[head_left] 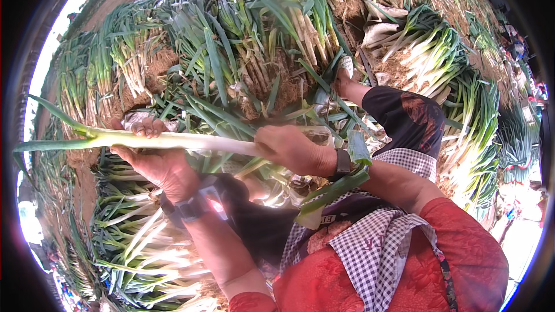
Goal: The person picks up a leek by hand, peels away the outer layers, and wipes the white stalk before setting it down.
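A long green onion (211,143) lies level across the view, its white stalk bare and smooth. My left hand (165,164) is closed around it just below where the green leaves fork toward the left. Over the stalk's right end, my right hand (292,149) is also closed, its knuckles turned upward. Those fingers hide the root end, and I cannot tell whether they pinch anything else. A loose green leaf piece (335,192) hangs beside my right wrist, below the dark watch band (343,164).
Bundles of unpeeled green onions with brown roots (254,63) stand in rows ahead. Cleaned white-stalked onions lie piled at right (430,60) and at lower left (150,242). Leaf scraps litter the ground between my legs. My bent knee (413,112) rises at right.
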The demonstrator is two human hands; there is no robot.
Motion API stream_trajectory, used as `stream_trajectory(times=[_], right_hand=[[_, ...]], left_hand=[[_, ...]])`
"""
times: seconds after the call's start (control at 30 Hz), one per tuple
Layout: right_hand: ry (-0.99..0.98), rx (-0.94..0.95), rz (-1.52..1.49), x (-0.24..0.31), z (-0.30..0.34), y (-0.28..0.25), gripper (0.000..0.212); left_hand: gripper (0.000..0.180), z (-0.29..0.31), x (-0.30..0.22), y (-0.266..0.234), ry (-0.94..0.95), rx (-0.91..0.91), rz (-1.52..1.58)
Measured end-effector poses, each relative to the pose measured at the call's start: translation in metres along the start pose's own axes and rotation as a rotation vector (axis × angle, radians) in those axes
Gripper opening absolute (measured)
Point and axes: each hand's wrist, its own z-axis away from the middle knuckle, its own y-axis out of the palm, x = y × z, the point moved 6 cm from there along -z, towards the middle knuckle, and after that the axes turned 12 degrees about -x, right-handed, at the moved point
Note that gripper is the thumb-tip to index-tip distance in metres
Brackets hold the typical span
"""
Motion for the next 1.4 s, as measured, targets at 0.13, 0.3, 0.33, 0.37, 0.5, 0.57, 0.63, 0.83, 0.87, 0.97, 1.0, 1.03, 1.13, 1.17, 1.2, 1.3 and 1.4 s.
stream_trajectory(times=[0.13, 0.3, 0.33, 0.37, 0.5, 0.57, 0.63, 0.83, 0.87, 0.97, 1.0, 1.03, 1.13, 1.17, 1.2, 1.3, 1.4], right_hand=[[0.446, 0.010, -0.247, -0.023, -0.001, -0.003, 0.011], [0.050, -0.118, -0.554, -0.042, 0.019, -0.037, 0.015], [0.354, -0.137, -0.673, -0.065, 0.025, -0.038, 0.014], [0.659, -0.153, -0.787, -0.083, 0.033, -0.038, 0.015], [0.425, 0.042, -0.109, -0.072, 0.027, -0.059, 0.022], [-0.073, -0.048, 0.165, -0.033, 0.012, -0.059, 0.025], [0.027, 0.205, 0.007, 0.008, 0.002, -0.041, 0.032], [0.149, 0.190, 0.133, -0.002, 0.015, -0.033, 0.018], [0.108, 0.201, 0.103, 0.002, 0.014, -0.031, 0.018], [0.180, 0.228, 0.093, -0.003, 0.017, -0.024, 0.017], [0.097, 0.242, 0.141, -0.001, 0.016, -0.019, 0.019], [0.017, 0.254, 0.191, 0.001, 0.016, -0.016, 0.020], [-0.041, 0.242, 0.172, 0.004, 0.013, -0.010, 0.024], [-0.044, 0.245, 0.170, 0.007, 0.011, -0.010, 0.024], [0.017, 0.217, 0.207, 0.007, 0.008, -0.014, 0.026], [0.091, 0.228, 0.259, 0.001, 0.010, -0.013, 0.029], [0.090, 0.281, 0.264, -0.004, 0.022, -0.010, 0.030]], left_hand=[[0.053, 0.002, 0.001, 0.014, -0.099, 0.156, 0.096], [0.045, 0.001, -0.008, 0.035, -0.250, 0.433, 0.263], [0.045, -0.001, -0.008, 0.031, -0.255, 0.431, 0.265], [0.045, -0.006, -0.013, 0.026, -0.217, 0.404, 0.241], [0.041, -0.013, -0.017, 0.019, -0.178, 0.377, 0.199], [0.039, -0.012, -0.024, 0.019, -0.146, 0.300, 0.123], [0.039, -0.002, -0.025, 0.015, -0.078, 0.185, 0.015], [0.050, 0.000, 0.006, 0.002, -0.035, -0.068, -0.010], [0.052, 0.003, 0.006, 0.003, -0.027, -0.044, 0.012], [0.057, 0.006, 0.003, -0.004, -0.005, -0.146, -0.029], [0.057, 0.006, 0.003, -0.003, 0.003, -0.140, -0.051], [0.058, 0.006, 0.005, -0.003, 0.002, -0.156, -0.030], [0.059, 0.000, 0.002, -0.005, 0.014, -0.165, -0.057], [0.056, -0.001, 0.001, -0.003, -0.001, -0.136, -0.020], [0.056, -0.003, 0.000, -0.002, 0.003, -0.138, -0.019], [0.049, -0.004, 0.001, -0.001, -0.015, -0.147, 0.019], [0.048, 0.000, 0.002, -0.006, 0.026, -0.206, -0.046]])
